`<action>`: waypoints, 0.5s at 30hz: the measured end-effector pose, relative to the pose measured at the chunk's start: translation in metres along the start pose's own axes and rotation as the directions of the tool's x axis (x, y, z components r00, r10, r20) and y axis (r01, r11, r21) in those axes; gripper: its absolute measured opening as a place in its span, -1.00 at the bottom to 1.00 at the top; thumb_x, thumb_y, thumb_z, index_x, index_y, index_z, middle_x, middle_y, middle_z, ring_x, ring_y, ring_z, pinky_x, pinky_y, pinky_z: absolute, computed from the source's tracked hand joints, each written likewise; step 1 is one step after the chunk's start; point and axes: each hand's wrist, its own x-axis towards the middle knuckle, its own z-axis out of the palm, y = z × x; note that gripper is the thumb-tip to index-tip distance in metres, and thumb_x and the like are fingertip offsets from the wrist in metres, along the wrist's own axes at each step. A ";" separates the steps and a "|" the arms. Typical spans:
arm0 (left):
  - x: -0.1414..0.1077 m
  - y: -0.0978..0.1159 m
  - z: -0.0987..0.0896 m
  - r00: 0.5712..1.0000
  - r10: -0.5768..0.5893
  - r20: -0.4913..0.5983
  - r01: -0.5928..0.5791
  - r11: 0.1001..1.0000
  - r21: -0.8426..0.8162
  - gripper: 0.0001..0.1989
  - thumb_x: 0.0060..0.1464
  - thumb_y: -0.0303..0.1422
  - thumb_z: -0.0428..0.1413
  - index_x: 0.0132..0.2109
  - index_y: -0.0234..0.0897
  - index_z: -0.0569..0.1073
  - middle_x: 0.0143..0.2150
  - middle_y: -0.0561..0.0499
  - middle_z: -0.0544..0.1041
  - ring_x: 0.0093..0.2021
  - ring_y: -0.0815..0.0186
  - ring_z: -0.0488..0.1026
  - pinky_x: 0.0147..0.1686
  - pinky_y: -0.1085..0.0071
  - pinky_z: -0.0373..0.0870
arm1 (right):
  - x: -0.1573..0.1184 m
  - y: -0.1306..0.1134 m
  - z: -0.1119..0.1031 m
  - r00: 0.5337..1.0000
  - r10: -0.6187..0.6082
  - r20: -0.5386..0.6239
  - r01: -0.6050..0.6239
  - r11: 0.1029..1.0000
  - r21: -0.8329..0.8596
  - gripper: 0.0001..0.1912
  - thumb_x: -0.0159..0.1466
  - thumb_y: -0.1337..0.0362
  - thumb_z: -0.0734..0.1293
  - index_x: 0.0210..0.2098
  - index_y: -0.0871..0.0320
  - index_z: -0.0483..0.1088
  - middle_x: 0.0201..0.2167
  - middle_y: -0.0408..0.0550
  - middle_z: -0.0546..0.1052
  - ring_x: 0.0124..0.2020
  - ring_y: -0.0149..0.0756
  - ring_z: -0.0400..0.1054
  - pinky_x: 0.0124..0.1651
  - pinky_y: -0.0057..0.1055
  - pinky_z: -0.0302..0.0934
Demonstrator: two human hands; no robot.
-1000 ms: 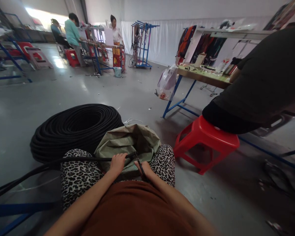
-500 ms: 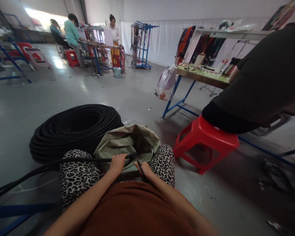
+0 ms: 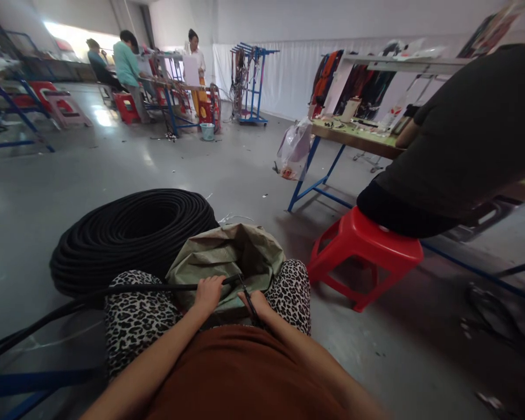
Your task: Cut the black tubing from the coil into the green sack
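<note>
Basically, L hand (image 3: 209, 293) has its fingers wrapped over the black cord (image 3: 153, 287), close to the cord's free end, w/ that end poking out over the open mouth of the green sack (image 3: 192, 265). R hand (image 3: 258, 304) is closed round a dark, slim tool, prob. scissors (image 3: 247, 296); tips are at or just beside the cord end, can't tell if touching. Exact finger placement on the handles: too small & dark to tell.

Cord runs L across the patterned trouser leg (image 3: 135, 309) & out at the pic's L edge; big black coil (image 3: 114, 233) lies on the floor beyond that knee. Sack sits btwn the knees. Red stool (image 3: 367, 239) is to the R w/ a co-worker (image 3: 476, 134) seated on it.

Risks, as I judge: L fingertips are near the tips, so a slip of either hand could nick them. Cord looks thick; if the grip is loose it may roll or skid off the edge & leave a ragged end. Long run hanging off L could tug the end back, esp. if it snags. Sack mouth is soft & folded, so a fold could get pinched, or small bits could miss the opening.
</note>
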 end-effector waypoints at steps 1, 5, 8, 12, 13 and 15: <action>0.000 0.000 0.000 1.000 0.003 -0.002 -0.003 1.000 0.002 -0.65 0.23 -0.39 -0.08 0.12 -0.15 0.40 0.04 -0.08 0.54 0.02 0.21 0.44 -0.07 0.28 0.18 | 0.000 0.000 0.000 1.000 -0.004 -0.001 0.004 1.000 0.006 -0.49 0.31 -0.03 0.24 -0.34 0.30 0.59 -0.37 0.14 0.59 -0.21 -0.14 0.48 -0.35 -0.50 0.13; 0.000 -0.002 0.002 1.000 0.016 -0.007 -0.016 1.000 0.010 -0.65 0.23 -0.40 -0.07 0.10 -0.13 0.41 0.03 -0.07 0.55 0.02 0.22 0.44 -0.07 0.30 0.18 | 0.003 0.002 0.002 1.000 0.018 -0.006 -0.018 1.000 0.023 -0.47 0.30 -0.05 0.24 -0.37 0.32 0.58 -0.40 0.14 0.58 -0.24 -0.14 0.48 -0.38 -0.50 0.11; 0.001 -0.003 0.003 1.000 0.020 -0.009 -0.020 1.000 0.007 -0.65 0.22 -0.40 -0.07 0.10 -0.14 0.42 0.02 -0.08 0.56 0.01 0.20 0.45 -0.08 0.29 0.19 | 0.004 0.003 0.004 1.000 0.017 -0.015 -0.017 1.000 0.026 -0.48 0.28 -0.05 0.27 -0.38 0.31 0.58 -0.42 0.14 0.57 -0.27 -0.14 0.48 -0.38 -0.49 0.13; 0.001 -0.003 0.004 1.000 0.013 -0.012 -0.013 1.000 -0.001 -0.65 0.22 -0.40 -0.07 0.10 -0.15 0.42 0.02 -0.07 0.55 0.02 0.19 0.44 -0.07 0.27 0.18 | 0.003 0.001 0.002 0.999 0.030 -0.018 -0.030 0.999 0.026 -0.50 0.27 -0.03 0.28 -0.39 0.30 0.58 -0.44 0.13 0.56 -0.30 -0.16 0.47 -0.37 -0.47 0.14; 0.001 -0.003 0.004 1.000 0.011 -0.011 -0.011 1.000 -0.001 -0.65 0.22 -0.40 -0.07 0.10 -0.15 0.42 0.03 -0.07 0.55 0.02 0.19 0.43 -0.06 0.27 0.18 | 0.003 0.001 0.002 0.999 0.034 -0.017 -0.033 0.999 0.027 -0.51 0.27 -0.03 0.28 -0.39 0.30 0.58 -0.45 0.12 0.56 -0.30 -0.16 0.47 -0.37 -0.47 0.13; 0.001 -0.003 0.003 1.000 0.010 -0.011 -0.010 1.000 0.002 -0.64 0.22 -0.41 -0.08 0.10 -0.14 0.42 0.03 -0.07 0.55 0.01 0.19 0.43 -0.07 0.26 0.18 | 0.003 0.001 0.003 0.999 0.030 -0.025 -0.028 0.998 0.049 -0.52 0.26 -0.02 0.29 -0.42 0.30 0.58 -0.47 0.11 0.55 -0.31 -0.16 0.47 -0.38 -0.47 0.13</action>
